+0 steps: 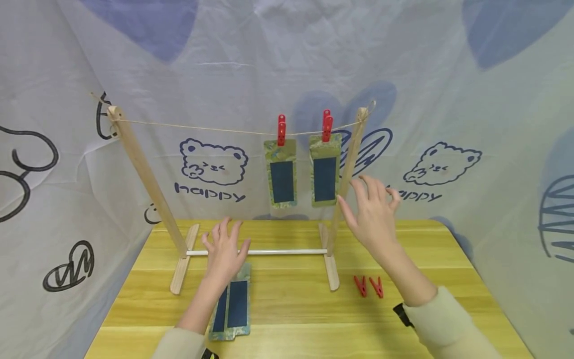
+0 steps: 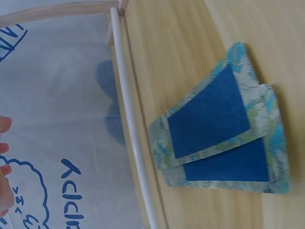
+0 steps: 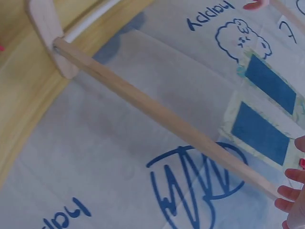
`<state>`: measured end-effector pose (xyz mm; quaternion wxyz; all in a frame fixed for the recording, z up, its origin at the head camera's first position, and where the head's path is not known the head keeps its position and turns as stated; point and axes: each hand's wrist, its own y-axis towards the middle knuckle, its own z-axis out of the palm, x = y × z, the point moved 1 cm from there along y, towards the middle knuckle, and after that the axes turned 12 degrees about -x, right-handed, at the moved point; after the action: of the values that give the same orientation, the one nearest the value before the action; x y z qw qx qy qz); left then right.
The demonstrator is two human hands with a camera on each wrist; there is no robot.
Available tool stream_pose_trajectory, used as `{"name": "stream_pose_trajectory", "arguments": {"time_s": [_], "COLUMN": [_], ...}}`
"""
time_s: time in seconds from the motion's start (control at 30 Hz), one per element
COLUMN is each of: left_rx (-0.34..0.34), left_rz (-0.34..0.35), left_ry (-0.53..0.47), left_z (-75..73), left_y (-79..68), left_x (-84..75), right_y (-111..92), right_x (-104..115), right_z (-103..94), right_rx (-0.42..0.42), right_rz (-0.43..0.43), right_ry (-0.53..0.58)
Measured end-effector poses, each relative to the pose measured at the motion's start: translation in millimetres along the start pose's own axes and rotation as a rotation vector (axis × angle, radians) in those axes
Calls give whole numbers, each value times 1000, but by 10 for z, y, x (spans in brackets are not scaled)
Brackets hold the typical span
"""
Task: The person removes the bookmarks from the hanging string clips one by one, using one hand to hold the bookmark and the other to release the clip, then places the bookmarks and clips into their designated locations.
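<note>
Two flat rectangular pieces with a green-blue patterned border and a dark blue middle hang from a string [image 1: 211, 129]. A red clothespin [image 1: 281, 130] grips the left hanging piece [image 1: 283, 182], and another red clothespin [image 1: 327, 128] grips the right one [image 1: 325, 179]. My right hand [image 1: 372, 212] is raised beside the right wooden post [image 1: 352, 149], fingers loosely bent and holding nothing. My left hand [image 1: 223, 252] is above the table, fingers spread and bent, also without anything in it. Two more such pieces [image 2: 209, 114] lie overlapping on the table below it.
Two loose red clothespins [image 1: 360, 286] lie on the wooden table [image 1: 296, 304] at the right. A white rod [image 1: 282, 252] joins the feet of the right post and the left post [image 1: 148, 174]. Behind the frame hangs a pale printed cloth [image 1: 251, 65].
</note>
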<state>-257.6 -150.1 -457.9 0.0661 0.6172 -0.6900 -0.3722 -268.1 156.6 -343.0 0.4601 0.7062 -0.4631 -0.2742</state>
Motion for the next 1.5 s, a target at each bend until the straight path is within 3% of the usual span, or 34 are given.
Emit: {"name": "stream_pose_trajectory", "arguments": {"time_s": [0.5,0.77,1.5], "left_rx": [-22,-45,-38], "left_rz": [15,17,64], "left_ry": [15,1,45], "left_z": [-10,2,5], "left_y": [255,340,562], "left_x": [-131,-195,-266], "right_y": [398,525,866], "right_x": [147,236,391], "right_z": [-82,-66,-11], "right_rx": [-73,-126,-168], "right_rz": [-11,-57,-192], "right_ry": [43,62,105]}}
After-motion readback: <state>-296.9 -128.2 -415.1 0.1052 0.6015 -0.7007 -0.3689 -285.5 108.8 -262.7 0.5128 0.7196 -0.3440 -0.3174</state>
